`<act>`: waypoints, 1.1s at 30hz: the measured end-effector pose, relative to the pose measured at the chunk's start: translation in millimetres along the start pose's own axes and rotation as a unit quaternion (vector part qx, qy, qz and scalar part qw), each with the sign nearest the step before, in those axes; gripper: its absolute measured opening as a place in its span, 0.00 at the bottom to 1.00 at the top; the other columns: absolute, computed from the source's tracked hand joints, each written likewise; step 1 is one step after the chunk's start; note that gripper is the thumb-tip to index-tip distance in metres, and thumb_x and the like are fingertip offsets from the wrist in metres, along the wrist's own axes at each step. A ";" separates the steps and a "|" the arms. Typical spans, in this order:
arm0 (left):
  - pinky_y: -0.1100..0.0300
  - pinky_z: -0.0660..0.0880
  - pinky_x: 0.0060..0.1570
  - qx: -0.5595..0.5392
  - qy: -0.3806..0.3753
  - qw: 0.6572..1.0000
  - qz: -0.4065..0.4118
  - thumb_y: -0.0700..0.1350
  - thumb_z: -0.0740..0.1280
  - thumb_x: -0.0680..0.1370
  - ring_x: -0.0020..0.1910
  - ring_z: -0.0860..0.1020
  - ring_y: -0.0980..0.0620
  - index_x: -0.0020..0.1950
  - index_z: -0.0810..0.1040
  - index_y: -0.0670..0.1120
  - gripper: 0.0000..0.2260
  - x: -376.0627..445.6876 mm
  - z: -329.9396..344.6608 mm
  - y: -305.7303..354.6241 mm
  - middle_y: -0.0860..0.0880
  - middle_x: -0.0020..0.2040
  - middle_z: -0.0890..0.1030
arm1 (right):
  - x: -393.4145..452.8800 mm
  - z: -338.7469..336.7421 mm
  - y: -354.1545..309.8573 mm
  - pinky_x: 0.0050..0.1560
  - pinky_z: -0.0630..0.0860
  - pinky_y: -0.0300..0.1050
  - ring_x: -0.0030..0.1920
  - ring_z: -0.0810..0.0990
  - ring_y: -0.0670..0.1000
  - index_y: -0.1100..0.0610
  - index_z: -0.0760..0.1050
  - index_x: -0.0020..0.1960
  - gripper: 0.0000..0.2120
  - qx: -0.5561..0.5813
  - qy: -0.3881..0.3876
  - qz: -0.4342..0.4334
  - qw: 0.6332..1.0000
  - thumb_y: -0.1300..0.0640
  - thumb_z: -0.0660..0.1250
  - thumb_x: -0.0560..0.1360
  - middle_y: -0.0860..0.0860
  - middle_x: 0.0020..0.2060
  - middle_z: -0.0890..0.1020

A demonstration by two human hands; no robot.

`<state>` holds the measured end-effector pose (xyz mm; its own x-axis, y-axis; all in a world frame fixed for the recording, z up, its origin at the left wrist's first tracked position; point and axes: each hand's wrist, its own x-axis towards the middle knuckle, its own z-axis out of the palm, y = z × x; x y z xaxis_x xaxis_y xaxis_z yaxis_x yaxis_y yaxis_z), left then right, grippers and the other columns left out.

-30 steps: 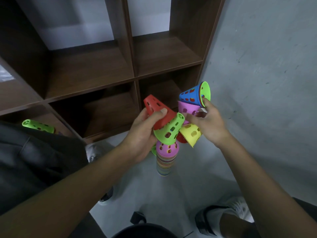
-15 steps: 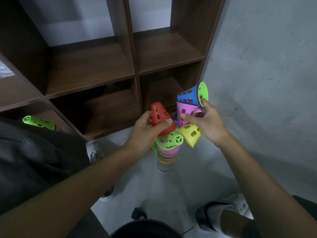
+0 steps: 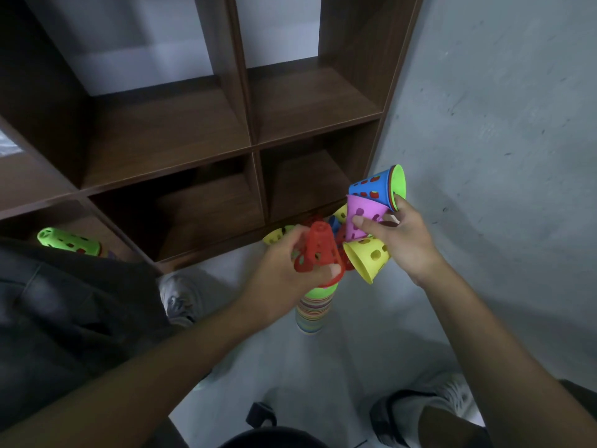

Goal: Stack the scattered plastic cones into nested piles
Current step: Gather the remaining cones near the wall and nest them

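Now that the green cone sits on the floor stack [image 3: 314, 310], the left hand [image 3: 287, 270] grips the red cone [image 3: 318, 250] above it, while the right hand [image 3: 399, 236] clutches three more.

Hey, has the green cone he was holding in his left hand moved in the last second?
Yes. The green cone has dropped from the left hand onto the striped stack.

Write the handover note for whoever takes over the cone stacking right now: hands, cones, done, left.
Left hand grips a red cone just above the tall nested pile on the floor, green cone on top.
Right hand holds a blue cone, a pink cone and a yellow cone.
Done: one tall pile.
Left: nest the red cone, then the three in the right hand; loose cones lie by the shelf base, and a green stack lies on its side at left.
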<state>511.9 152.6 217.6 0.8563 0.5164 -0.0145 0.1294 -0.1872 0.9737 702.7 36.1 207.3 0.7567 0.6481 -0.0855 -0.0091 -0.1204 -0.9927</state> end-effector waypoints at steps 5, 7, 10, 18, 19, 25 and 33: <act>0.73 0.75 0.45 0.125 -0.013 0.992 0.000 0.44 0.81 0.69 0.48 0.79 0.66 0.51 0.74 0.61 0.20 4.8 6.6 -18.5 0.69 0.45 0.80 | 0.9 -3.0 -6.0 0.42 0.83 0.40 0.45 0.85 0.45 0.48 0.78 0.54 0.16 0.007 0.023 -0.007 1.000 0.62 0.77 0.71 0.41 0.40 0.86; 0.73 0.75 0.46 0.175 -0.008 0.985 -0.003 0.48 0.81 0.68 0.51 0.78 0.64 0.53 0.73 0.61 0.21 6.3 8.2 -26.6 0.66 0.46 0.78 | 1.7 -1.8 -10.6 0.48 0.84 0.45 0.51 0.85 0.49 0.47 0.78 0.54 0.17 0.005 0.036 -0.012 0.999 0.60 0.78 0.71 0.43 0.45 0.85; 0.61 0.80 0.52 0.182 -0.005 0.983 -0.006 0.50 0.81 0.68 0.54 0.79 0.58 0.57 0.73 0.61 0.24 8.8 9.4 -34.4 0.61 0.52 0.79 | 1.0 4.2 -17.6 0.51 0.84 0.51 0.54 0.84 0.54 0.48 0.78 0.58 0.19 -0.002 0.044 -0.024 0.999 0.57 0.79 0.70 0.46 0.49 0.85; 0.60 0.76 0.63 0.094 -0.023 0.995 -0.026 0.69 0.78 0.58 0.70 0.71 0.57 0.75 0.66 0.56 0.49 9.6 -6.8 -35.7 0.56 0.71 0.71 | 0.4 33.2 -31.6 0.46 0.84 0.55 0.49 0.82 0.48 0.48 0.72 0.65 0.28 -0.108 0.053 -0.085 0.989 0.46 0.79 0.70 0.46 0.50 0.82; 0.68 0.73 0.62 0.069 -0.014 0.997 -0.016 0.67 0.77 0.60 0.70 0.70 0.60 0.77 0.65 0.54 0.49 9.0 -10.4 -30.0 0.56 0.72 0.70 | 0.0 37.8 -33.2 0.47 0.84 0.54 0.50 0.81 0.47 0.46 0.71 0.65 0.28 -0.129 0.057 -0.099 0.985 0.44 0.78 0.70 0.44 0.51 0.81; 0.64 0.75 0.60 0.021 0.022 0.999 0.020 0.65 0.72 0.66 0.64 0.75 0.59 0.71 0.70 0.54 0.36 7.2 -26.6 -3.1 0.57 0.67 0.75 | -6.6 63.9 -37.1 0.52 0.82 0.45 0.56 0.79 0.45 0.47 0.70 0.67 0.30 -0.225 0.076 -0.182 0.954 0.44 0.78 0.70 0.44 0.60 0.75; 0.65 0.77 0.54 0.047 0.027 0.998 -0.018 0.44 0.82 0.68 0.53 0.80 0.62 0.62 0.71 0.50 0.28 7.7 -19.5 -13.3 0.55 0.52 0.83 | -11.2 79.5 -28.9 0.48 0.78 0.34 0.57 0.78 0.44 0.47 0.70 0.65 0.27 -0.197 0.050 -0.149 0.968 0.47 0.78 0.71 0.44 0.58 0.76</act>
<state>507.1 175.4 208.9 0.8223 0.5680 -0.0344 0.2084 -0.2443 0.9471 642.5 92.1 230.2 0.7475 0.6241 0.2275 0.4543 -0.2304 -0.8606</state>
